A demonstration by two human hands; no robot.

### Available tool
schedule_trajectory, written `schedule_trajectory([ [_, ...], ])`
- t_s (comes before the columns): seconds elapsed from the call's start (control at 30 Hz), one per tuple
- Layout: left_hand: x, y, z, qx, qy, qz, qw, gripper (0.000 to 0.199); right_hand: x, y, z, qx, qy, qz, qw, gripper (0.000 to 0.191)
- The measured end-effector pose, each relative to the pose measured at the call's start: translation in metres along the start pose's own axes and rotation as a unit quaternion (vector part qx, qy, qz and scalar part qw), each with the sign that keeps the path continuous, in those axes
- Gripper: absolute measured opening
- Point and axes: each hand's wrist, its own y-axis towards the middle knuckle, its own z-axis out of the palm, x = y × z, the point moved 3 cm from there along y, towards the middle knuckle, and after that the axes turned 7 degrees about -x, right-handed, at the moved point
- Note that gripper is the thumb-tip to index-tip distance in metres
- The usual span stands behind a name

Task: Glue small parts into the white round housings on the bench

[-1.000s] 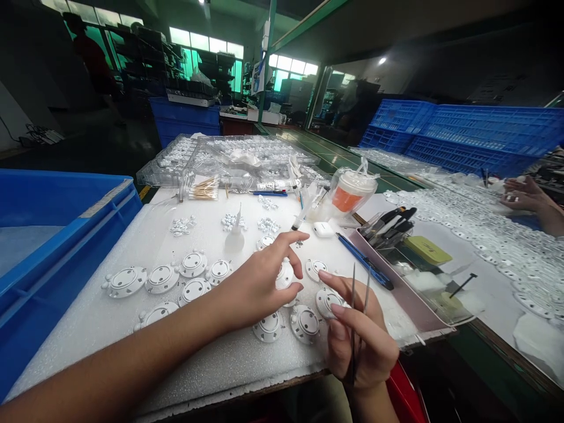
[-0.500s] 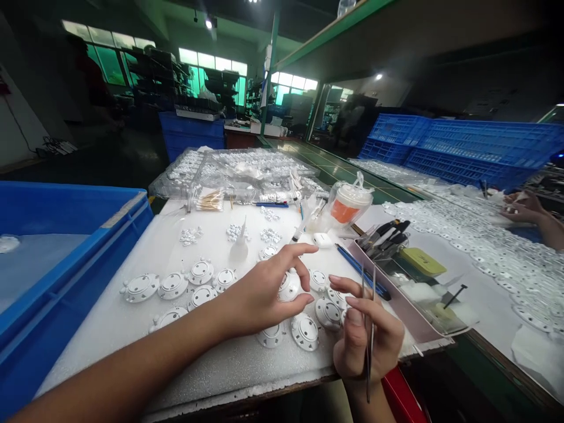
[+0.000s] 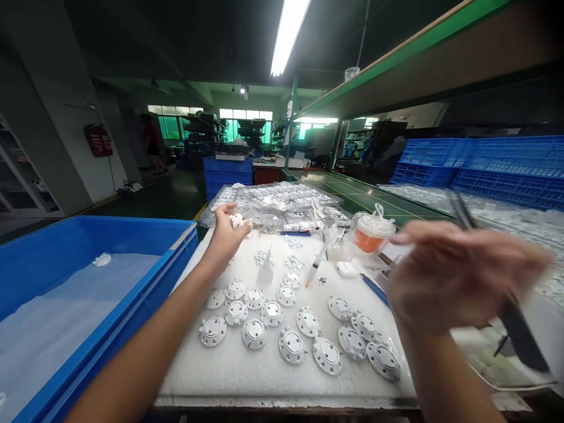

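Note:
My left hand (image 3: 227,238) is stretched out over the far left of the white foam board (image 3: 273,382). Its fingers are closed on a small white round part (image 3: 237,221), partly hidden by them. My right hand (image 3: 462,276), smeared by motion, is raised at the right with the dark tweezers (image 3: 520,335) in its grip. Several white disc-shaped parts (image 3: 272,313) with small dark spots lie on the board between the arms. Behind them stand a small pointed-nozzle bottle (image 3: 265,270) and small piles of white pieces (image 3: 293,262). A syringe (image 3: 314,270) rests to their right.
On the left, a large blue bin (image 3: 145,299) holds a white sheet and a few white parts. An orange-and-white cup (image 3: 370,235) in plastic, a white case (image 3: 346,269) and blue pens (image 3: 374,288) lie at the right. Bagged parts (image 3: 282,197) fill the back; blue crates (image 3: 497,158) stand far right.
My left hand has moved away to the far left with the white part. My right hand has risen and moved right with the tweezers. The camera view has tilted up and turned left.

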Motion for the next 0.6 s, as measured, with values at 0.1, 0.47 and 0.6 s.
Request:
schedule_trajectory([
  [0.1, 0.021, 0.009, 0.0, 0.122, 0.086, -0.047, 0.988, 0.049, -0.023, 0.017, 0.031, -0.005, 0.101, 0.013, 0.995, 0.017],
  [0.47, 0.054, 0.006, 0.017, 0.286, 0.278, -0.001, 0.917, 0.039, -0.053, -0.043, 0.02, 0.145, 0.051, -0.043, 0.987, 0.035],
  [0.6, 0.059, 0.005, 0.021, 0.284, 0.295, 0.015, 0.912, 0.043, -0.064, -0.031, 0.014, 0.079, -0.035, 0.01, 0.996, 0.047],
])
